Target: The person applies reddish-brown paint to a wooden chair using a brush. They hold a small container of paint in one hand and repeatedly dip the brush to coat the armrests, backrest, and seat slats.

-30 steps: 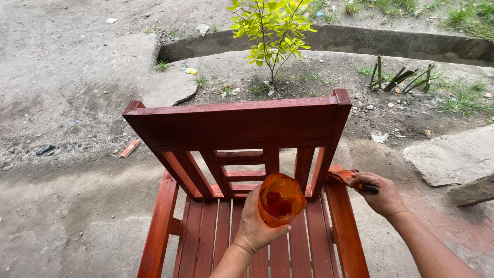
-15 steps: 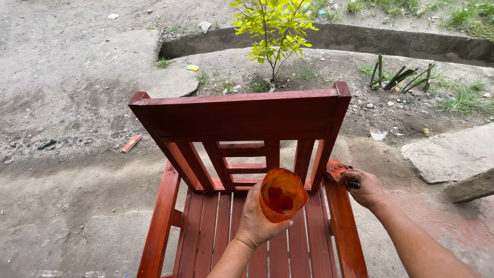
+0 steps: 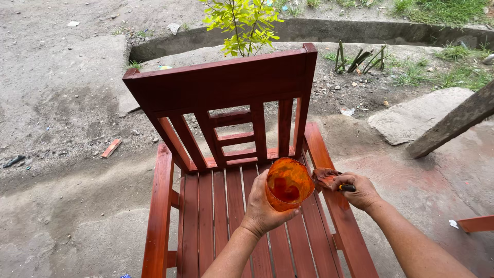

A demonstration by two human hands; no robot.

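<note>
Now the wooden chair [image 3: 226, 92], stained a deep red-brown, is seen nearer and lower in the head view than it was a second ago, its backrest filling the upper middle and the slatted seat spread out below. It is set on bare concrete ground [image 3: 62, 206], with a leafy shrub [image 3: 244, 23] and a stone slab [image 3: 411, 116] beyond it.

The right armrest [image 3: 329, 206] is the part being worked: it was approached from the far end a second ago, and the contact has since been drawn back along the rail toward the seat.

An orange plastic cup [image 3: 288, 183], holding dark reddish stain, is kept over the seat slats just inside that armrest; its place has hardly been altered. It is gripped by the left hand [image 3: 262, 208], the fingers wrapped closed round its side.

The right hand [image 3: 360, 191] is closed round a dark brush handle, and the stained brush [image 3: 327, 177] is pressed onto the top of the armrest, just beside the cup. By this, coating of the rail is judged to be in progress, rather than reloading from the cup.
</note>
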